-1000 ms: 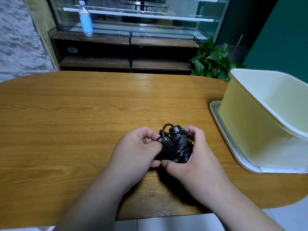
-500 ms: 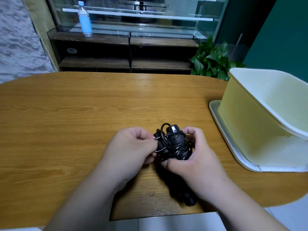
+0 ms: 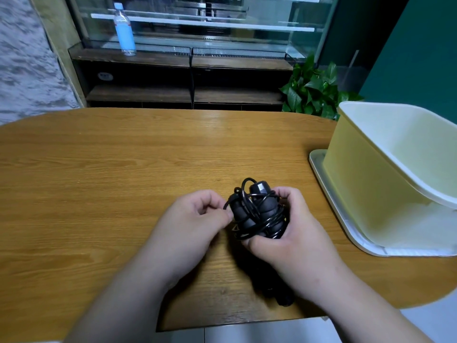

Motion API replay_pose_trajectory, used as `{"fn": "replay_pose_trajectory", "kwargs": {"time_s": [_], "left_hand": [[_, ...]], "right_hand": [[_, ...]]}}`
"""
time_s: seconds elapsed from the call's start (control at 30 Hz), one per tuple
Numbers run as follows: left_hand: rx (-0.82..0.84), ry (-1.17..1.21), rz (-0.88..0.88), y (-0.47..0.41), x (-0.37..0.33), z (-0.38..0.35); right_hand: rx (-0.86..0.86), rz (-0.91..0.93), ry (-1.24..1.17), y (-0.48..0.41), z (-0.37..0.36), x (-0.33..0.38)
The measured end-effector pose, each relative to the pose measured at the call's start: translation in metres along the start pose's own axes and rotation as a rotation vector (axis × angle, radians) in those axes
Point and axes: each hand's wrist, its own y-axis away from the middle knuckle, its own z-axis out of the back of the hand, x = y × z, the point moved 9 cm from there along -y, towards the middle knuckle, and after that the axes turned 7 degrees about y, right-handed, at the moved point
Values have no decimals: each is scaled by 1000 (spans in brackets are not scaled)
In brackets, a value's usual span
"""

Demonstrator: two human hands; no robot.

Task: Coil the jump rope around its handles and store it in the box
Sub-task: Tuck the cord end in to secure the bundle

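The black jump rope (image 3: 257, 211) is bundled, its cord wound in loops around its two black handles. My right hand (image 3: 291, 233) grips the bundle from the right and below, just above the wooden table. My left hand (image 3: 195, 219) is beside it on the left, thumb and forefinger pinching a strand of the cord at the bundle's left edge. The lower ends of the handles are hidden under my right hand. The pale yellow box (image 3: 371, 179) with a white rim lies tilted on its white lid at the table's right end, its opening facing up and to the right.
The wooden table (image 3: 123, 181) has rounded ends; its near edge runs just below my wrists. Behind it stand a dark shelf unit with a water bottle (image 3: 124, 30) and a green plant (image 3: 314, 92).
My left hand has drawn slightly away from the bundle to the left, still pinching the cord. The bundle has tilted a little in my right hand.
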Motion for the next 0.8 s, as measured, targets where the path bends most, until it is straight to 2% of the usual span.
{"fn": "replay_pose_trajectory", "kwargs": {"time_s": [0.13, 0.27, 0.5, 0.67, 0.8], "left_hand": [[34, -24, -73, 2, -2, -11], [40, 45, -65, 0, 3, -19], [-11, 89, -78, -1, 10, -18], [19, 67, -92, 2, 12, -24], [15, 195, -71, 2, 12, -24]], "right_hand": [[17, 2, -11, 0, -1, 1], [22, -28, -76, 0, -2, 0], [161, -77, -295, 3, -15, -1], [91, -167, -187, 2, -10, -10], [64, -164, -142, 0, -2, -11]]}}
